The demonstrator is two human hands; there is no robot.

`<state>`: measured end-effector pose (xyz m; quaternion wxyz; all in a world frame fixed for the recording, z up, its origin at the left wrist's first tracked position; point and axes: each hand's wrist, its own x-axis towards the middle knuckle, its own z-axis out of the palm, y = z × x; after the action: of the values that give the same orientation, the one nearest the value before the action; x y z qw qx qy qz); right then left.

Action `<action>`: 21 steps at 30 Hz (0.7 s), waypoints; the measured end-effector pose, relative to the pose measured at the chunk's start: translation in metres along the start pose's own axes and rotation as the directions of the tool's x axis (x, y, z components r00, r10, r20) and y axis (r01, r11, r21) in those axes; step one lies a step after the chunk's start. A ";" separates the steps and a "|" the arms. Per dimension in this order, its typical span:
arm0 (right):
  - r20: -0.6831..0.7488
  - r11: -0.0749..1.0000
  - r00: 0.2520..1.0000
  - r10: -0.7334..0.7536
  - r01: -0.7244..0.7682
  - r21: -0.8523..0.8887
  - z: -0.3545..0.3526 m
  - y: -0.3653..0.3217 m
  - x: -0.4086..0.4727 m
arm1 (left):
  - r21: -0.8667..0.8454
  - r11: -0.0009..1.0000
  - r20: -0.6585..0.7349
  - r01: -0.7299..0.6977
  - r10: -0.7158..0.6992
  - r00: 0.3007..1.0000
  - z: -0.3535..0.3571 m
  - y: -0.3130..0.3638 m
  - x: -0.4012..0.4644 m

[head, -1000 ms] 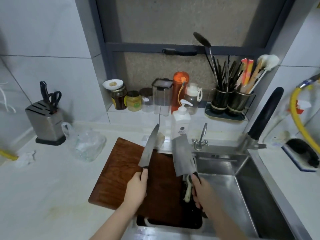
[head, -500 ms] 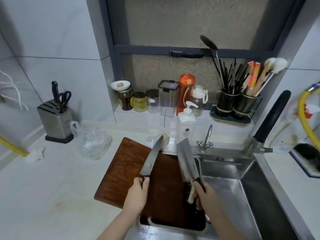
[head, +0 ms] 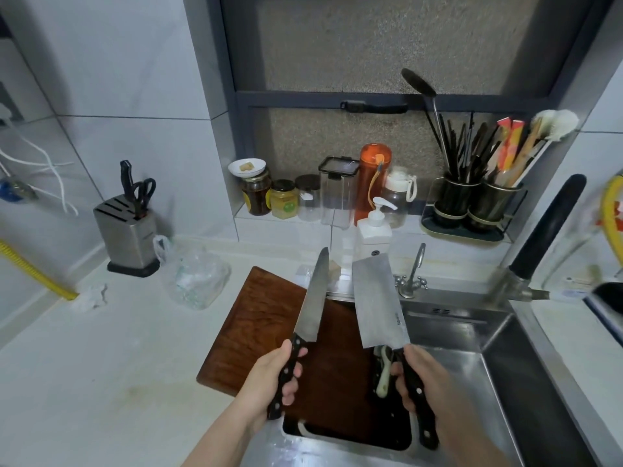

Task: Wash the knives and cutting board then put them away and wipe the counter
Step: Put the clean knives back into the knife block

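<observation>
Left hand (head: pixel 269 382) grips chef's knife (head: pixel 312 298), right hand (head: pixel 424 379) cleaver (head: pixel 379 301) (blades apart, upright).

Nothing can be read outright. The cleaver (head: pixel 379 305) carries a small dark mark near its spine edge, too blurred to make out. The soap bottle (head: pixel 374 234) shows a round dark emblem low on its front, and two jars (head: pixel 269 200) wear yellow labels, all illegible
</observation>
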<state>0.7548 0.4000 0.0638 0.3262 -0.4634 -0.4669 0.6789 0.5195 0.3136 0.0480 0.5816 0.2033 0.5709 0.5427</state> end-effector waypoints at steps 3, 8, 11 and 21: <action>-0.018 1.000 1.000 0.014 -0.014 0.021 0.002 -0.004 -0.004 | -0.044 0.999 -0.014 0.032 -0.032 0.999 0.000 0.001 -0.001; -0.041 0.965 0.982 -0.182 0.170 -0.200 0.009 -0.021 -0.009 | 0.205 0.966 -0.096 -0.160 0.183 0.978 0.008 0.026 -0.008; -0.051 0.894 0.917 -0.395 0.371 -0.252 0.013 -0.043 -0.011 | 0.432 0.819 -0.103 -0.378 0.461 0.881 0.016 0.052 -0.014; -0.067 0.457 0.992 -0.110 -0.010 -0.890 0.003 0.012 0.039 | 0.725 0.684 -0.262 0.078 0.169 0.950 0.006 0.004 0.016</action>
<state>0.7381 0.4289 0.0407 0.0836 -0.5896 -0.7457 0.2987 0.5196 0.3316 0.0461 0.3425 0.3442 0.8172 0.3106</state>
